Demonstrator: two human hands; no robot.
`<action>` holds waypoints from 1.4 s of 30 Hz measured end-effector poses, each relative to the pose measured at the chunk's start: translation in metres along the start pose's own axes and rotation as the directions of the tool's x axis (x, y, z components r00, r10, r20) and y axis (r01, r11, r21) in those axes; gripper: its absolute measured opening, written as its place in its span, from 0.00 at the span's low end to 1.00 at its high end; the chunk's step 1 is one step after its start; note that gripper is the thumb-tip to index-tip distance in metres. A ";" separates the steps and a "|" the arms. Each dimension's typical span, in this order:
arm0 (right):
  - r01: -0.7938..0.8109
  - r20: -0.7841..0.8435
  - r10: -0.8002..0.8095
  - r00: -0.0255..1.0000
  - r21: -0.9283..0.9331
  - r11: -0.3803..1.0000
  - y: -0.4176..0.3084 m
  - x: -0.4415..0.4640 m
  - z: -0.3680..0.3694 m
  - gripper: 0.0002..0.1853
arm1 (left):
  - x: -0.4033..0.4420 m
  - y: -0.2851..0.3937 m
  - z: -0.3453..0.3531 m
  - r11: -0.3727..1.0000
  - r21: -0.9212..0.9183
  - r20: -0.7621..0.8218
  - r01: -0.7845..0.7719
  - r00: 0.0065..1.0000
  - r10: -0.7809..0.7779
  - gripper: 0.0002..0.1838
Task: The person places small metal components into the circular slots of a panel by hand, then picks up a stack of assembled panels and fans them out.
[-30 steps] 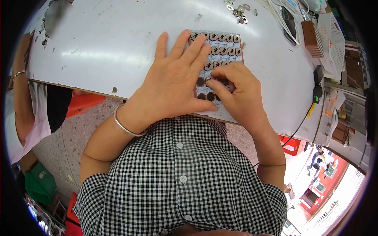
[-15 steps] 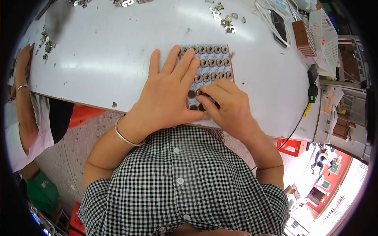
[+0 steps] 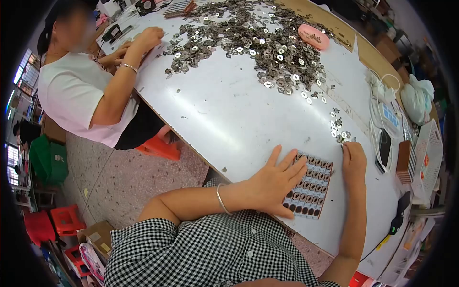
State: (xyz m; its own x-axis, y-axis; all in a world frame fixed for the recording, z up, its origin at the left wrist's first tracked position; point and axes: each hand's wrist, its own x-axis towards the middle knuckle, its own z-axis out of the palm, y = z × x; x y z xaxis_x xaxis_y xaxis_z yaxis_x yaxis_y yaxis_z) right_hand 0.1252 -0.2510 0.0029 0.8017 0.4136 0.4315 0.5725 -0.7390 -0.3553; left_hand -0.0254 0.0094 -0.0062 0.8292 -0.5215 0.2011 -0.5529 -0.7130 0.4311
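Note:
My left hand [image 3: 270,187] lies with fingers spread over the left side of a flat rectangular board [image 3: 323,191] near the table's front edge. Rows of small metal pieces [image 3: 311,185] sit in the board's round spots; the spots in the row closest to me look dark. Beyond the board's right edge, my right hand [image 3: 355,162] has its thumb and fingertips pinched together beside a small cluster of loose metal pieces [image 3: 337,125]. Whatever is between those fingertips is too small to make out.
A large heap of metal pieces [image 3: 282,52] covers the far table, with a pink dish [image 3: 311,34] at its edge. A person [image 3: 81,91] works at the left. On the right are a phone [image 3: 384,149], a brown stack [image 3: 405,161] and a white basket [image 3: 427,155].
My right hand has left the board and reached away to the loose pieces at its far right. My left hand stays spread on the board. The view has swung, bringing the heap into sight.

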 end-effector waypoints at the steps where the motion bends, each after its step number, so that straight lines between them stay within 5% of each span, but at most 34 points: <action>1: 0.027 -0.048 -0.028 0.998 -0.016 1.000 0.007 -0.001 -0.001 0.06 | -0.001 0.001 0.001 1.000 -0.009 0.008 0.001 1.000 -0.001 0.62; 2: 0.049 -0.095 -0.052 0.994 -0.034 0.998 0.008 -0.003 -0.002 0.06 | -0.002 0.000 0.001 1.000 -0.007 -0.003 0.003 1.000 -0.003 0.61; 4: -0.222 0.013 0.222 0.975 0.123 0.967 0.006 -0.009 -0.003 0.07 | -0.002 -0.001 0.001 0.999 -0.045 -0.006 -0.019 1.000 0.019 0.61; 5: -0.391 0.072 0.384 0.920 0.152 0.908 0.005 -0.019 -0.014 0.07 | -0.002 0.001 0.001 0.999 -0.034 0.012 0.009 1.000 -0.008 0.61; 8: -0.680 0.416 0.539 0.733 0.439 0.587 -0.008 -0.029 -0.041 0.09 | 0.004 0.004 -0.007 1.000 0.001 0.057 0.028 0.998 -0.028 0.62; 9: -0.743 0.518 0.537 0.666 0.521 0.420 -0.011 -0.030 -0.045 0.09 | 0.005 0.004 -0.005 1.000 0.003 0.055 0.007 0.998 -0.007 0.62; 12: -0.759 0.528 0.586 0.615 0.598 0.257 -0.025 -0.040 -0.051 0.10 | 0.004 0.003 -0.003 0.999 0.045 0.033 0.004 0.999 -0.005 0.63; 18: -0.739 0.555 0.511 0.656 0.610 0.286 -0.051 -0.047 -0.059 0.10 | 0.003 0.002 -0.004 0.997 0.081 0.012 -0.005 1.000 0.004 0.63; 24: -0.698 0.632 0.315 0.708 0.561 0.445 -0.088 -0.059 -0.044 0.08 | 0.002 0.001 -0.003 0.998 0.057 -0.049 -0.006 0.999 0.009 0.63; 31: -0.619 0.665 0.276 0.694 0.355 0.701 -0.132 -0.059 -0.023 0.05 | 0.000 -0.001 0.003 1.000 0.026 -0.096 -0.008 0.995 0.010 0.64; 42: -0.418 0.487 0.233 0.841 0.312 0.853 -0.155 -0.066 -0.009 0.05 | -0.001 -0.001 0.006 0.999 0.032 -0.127 0.002 0.992 0.002 0.59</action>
State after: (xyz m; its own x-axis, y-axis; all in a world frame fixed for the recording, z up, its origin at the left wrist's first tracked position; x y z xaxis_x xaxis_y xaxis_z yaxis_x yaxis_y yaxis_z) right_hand -0.0180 -0.1687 0.0367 0.8920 0.4347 -0.1241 0.2074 -0.6373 -0.7422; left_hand -0.0261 0.0084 -0.0119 0.8319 -0.4589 0.3121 -0.5533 -0.7287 0.4035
